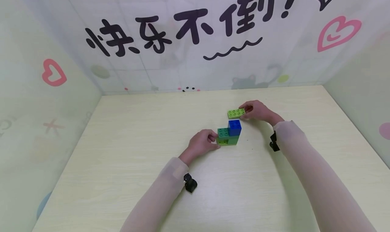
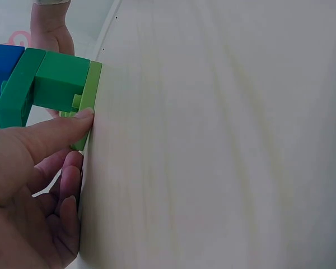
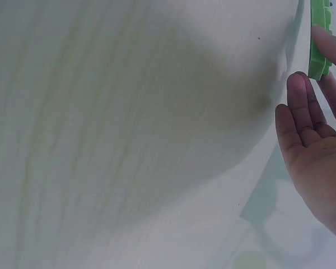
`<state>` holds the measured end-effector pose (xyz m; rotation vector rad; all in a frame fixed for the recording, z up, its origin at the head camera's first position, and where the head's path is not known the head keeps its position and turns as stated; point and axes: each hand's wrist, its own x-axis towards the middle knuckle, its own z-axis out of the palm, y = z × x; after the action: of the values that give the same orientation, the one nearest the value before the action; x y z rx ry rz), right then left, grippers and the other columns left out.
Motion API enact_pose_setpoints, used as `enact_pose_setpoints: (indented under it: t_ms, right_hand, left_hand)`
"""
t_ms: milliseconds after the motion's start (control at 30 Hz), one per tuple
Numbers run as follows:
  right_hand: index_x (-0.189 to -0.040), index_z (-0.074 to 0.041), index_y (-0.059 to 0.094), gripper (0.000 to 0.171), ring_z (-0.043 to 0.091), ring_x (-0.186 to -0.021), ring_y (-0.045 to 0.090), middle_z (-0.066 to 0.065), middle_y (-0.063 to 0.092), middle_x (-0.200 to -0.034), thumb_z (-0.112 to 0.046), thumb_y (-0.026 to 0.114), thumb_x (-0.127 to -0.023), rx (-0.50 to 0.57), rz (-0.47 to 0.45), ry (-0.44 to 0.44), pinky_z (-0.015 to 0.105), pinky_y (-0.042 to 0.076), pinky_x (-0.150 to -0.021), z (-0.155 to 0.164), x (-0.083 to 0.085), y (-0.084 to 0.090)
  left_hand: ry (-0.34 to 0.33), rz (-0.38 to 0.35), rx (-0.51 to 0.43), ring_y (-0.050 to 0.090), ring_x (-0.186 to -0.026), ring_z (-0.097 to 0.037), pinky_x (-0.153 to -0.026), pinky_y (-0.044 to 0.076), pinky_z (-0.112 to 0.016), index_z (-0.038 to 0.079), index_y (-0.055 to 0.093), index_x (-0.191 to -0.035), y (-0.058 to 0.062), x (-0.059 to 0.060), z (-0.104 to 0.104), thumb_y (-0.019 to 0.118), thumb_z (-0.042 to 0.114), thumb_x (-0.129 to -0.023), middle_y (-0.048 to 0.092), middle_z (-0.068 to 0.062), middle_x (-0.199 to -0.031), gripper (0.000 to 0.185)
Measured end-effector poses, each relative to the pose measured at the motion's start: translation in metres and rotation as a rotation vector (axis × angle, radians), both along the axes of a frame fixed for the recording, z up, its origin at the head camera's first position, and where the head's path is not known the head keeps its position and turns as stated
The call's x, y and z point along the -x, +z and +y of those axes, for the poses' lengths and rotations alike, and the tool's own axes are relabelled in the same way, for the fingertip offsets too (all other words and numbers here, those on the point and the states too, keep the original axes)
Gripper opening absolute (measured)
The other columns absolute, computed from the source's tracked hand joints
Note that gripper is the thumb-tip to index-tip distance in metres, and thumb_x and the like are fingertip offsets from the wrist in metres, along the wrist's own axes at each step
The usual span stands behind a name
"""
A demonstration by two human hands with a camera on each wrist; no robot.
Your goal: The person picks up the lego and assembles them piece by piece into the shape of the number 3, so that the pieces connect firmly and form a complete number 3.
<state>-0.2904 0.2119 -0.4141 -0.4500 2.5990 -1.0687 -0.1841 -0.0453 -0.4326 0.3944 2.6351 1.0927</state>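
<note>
Plate (image 1: 236, 113) pinched by right hand (image 1: 257, 111) — behind block stack (image 1: 229, 133), which left hand (image 1: 202, 142) grips.

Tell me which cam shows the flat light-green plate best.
The head view: the flat light-green plate lies on the table with its studs visible, the right hand pinching its end. The right wrist view catches only its edge by the fingertips. The left wrist view doesn't show it.

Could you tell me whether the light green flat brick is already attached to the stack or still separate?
Separate: the light green flat brick lies on the table behind the stack, held by the right hand.
</note>
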Motion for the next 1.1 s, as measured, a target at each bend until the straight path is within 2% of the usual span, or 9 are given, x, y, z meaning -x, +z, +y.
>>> enact_pose_setpoints:
  t_ms: [800, 1100]
  right_hand:
    - [-0.115, 0.003, 0.060, 0.041, 0.024, -0.085, 0.053, 0.015, 0.060, -0.098, -0.013, 0.071, -0.080, 0.025, 0.099, 0.016, 0.031, 0.043, -0.073, 0.000, -0.024, 0.022]
    - [-0.117, 0.001, 0.060, 0.043, 0.026, -0.092, 0.054, 0.015, 0.060, -0.103, -0.019, 0.071, -0.080, 0.020, 0.135, 0.031, 0.038, 0.043, -0.081, 0.000, -0.031, 0.030]
  left_hand:
    - [0.002, -0.007, -0.009, 0.050, -0.077, -0.013, -0.068, 0.040, -0.025, 0.007, 0.065, -0.105, 0.001, -0.001, 0.000, 0.076, 0.018, -0.075, 0.057, 0.002, -0.086, 0.033]
    - [0.003, -0.006, -0.013, 0.049, -0.076, -0.012, -0.068, 0.039, -0.025, 0.007, 0.066, -0.104, -0.001, 0.000, 0.001, 0.076, 0.018, -0.075, 0.057, 0.002, -0.085, 0.033]
